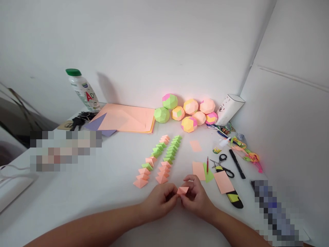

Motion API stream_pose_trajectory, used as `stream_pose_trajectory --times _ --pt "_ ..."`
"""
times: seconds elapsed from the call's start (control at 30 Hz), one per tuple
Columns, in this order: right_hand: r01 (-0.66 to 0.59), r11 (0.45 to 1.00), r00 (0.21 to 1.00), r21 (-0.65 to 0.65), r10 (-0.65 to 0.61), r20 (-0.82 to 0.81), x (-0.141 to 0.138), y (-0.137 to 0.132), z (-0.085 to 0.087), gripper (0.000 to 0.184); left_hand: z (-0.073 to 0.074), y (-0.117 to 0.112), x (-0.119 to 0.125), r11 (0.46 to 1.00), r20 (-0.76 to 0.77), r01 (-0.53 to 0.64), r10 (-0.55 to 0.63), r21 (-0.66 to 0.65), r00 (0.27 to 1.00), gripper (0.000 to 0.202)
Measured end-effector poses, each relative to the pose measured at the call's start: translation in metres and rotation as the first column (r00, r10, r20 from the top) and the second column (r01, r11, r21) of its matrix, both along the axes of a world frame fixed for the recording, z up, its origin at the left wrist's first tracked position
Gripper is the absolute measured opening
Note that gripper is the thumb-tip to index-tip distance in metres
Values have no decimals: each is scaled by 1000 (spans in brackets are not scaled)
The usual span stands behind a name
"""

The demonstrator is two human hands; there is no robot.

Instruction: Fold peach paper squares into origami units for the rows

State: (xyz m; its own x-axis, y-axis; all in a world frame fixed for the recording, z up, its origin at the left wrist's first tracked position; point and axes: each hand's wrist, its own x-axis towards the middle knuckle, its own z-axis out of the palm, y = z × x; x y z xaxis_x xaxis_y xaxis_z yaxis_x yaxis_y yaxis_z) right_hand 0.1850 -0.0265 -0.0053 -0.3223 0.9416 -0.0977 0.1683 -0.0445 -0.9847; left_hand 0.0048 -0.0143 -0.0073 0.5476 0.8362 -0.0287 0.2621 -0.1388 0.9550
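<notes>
Close to the table's front, a small folded piece of peach paper is held between my two hands. My left hand pinches its left side with thumb and fingertips. On its right side, the thumb and fingers of my right hand are closed around it. Beyond my hands stand two rows of folded paper pieces, the left row and the right row, in peach and green. Flat peach sheets and a green sheet lie past my right hand.
Several paper balls sit against the wall, beside stacked large peach sheets and a bottle. At right lie scissors, a utility knife, a black pen, a glue bottle and a white paper container.
</notes>
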Motion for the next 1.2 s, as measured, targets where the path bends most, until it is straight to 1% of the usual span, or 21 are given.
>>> stream_pose_trajectory --times 0.1,0.17,0.27,0.37,0.43,0.5,0.53,0.57,0.6,0.63,0.7,0.73,0.77,0.8,0.83,0.87,0.97,1.07,1.13,1.2 --pt "-73 997 995 39 70 65 0 1 0 26 -3 -2 0 993 -55 25 -19 113 998 18" --pt "-100 993 992 61 95 78 -1 1 3 20 -4 -3 0 982 -76 38 -24 184 997 19" --pt "-125 991 991 44 122 61 -1 0 8 18 -4 -4 0 972 -71 66 -51 228 996 21" --pt "-134 991 989 -15 135 63 2 -1 14 21 0 -2 0 981 -39 75 -69 177 997 24" --pt "-144 989 987 -22 146 69 6 0 16 23 3 0 -1 991 -5 61 -61 120 998 27" --pt "-133 991 989 26 131 75 10 4 18 23 6 1 -2 998 27 38 -39 56 999 30" --pt "-117 989 990 85 109 86 12 6 19 24 7 2 -3 1000 34 26 -27 10 999 33" --pt "-105 979 991 172 88 103 13 8 20 25 8 2 -4 999 42 24 -22 -28 999 35" --pt "-103 954 990 282 70 124 14 10 21 28 9 2 -4 998 49 28 -25 -59 999 36" --pt "-124 905 987 408 68 149 14 12 22 31 9 2 -5 996 55 32 -27 -88 998 38" --pt "-200 764 975 613 91 204 14 15 24 35 8 2 -5 991 65 43 -35 -125 997 41" --pt "-234 700 968 675 103 228 13 16 25 35 8 2 -5 989 68 47 -38 -138 997 43" --pt "-252 657 964 710 106 244 13 16 25 34 8 1 -5 988 72 48 -37 -150 997 44" --pt "-256 640 963 724 99 252 12 16 26 32 8 1 -4 986 77 46 -34 -162 996 45" --pt "-246 647 964 722 84 254 12 16 27 29 8 1 -4 984 85 46 -31 -172 996 46" --pt "-227 668 966 709 63 250 12 16 27 25 8 1 -4 983 97 45 -28 -180 995 47" --pt "-160 758 973 633 14 230 12 15 27 18 9 1 -4 983 142 23 4 -184 990 48" --pt "-119 828 983 548 20 184 13 15 25 16 7 1 -4 973 225 -19 73 -232 972 40" --pt "-91 879 987 469 16 161 13 15 24 14 4 1 -4 962 268 -17 94 -273 959 36" --pt "-52 935 990 352 3 140 13 14 23 12 2 1 -4 960 269 -13 92 -280 959 36"
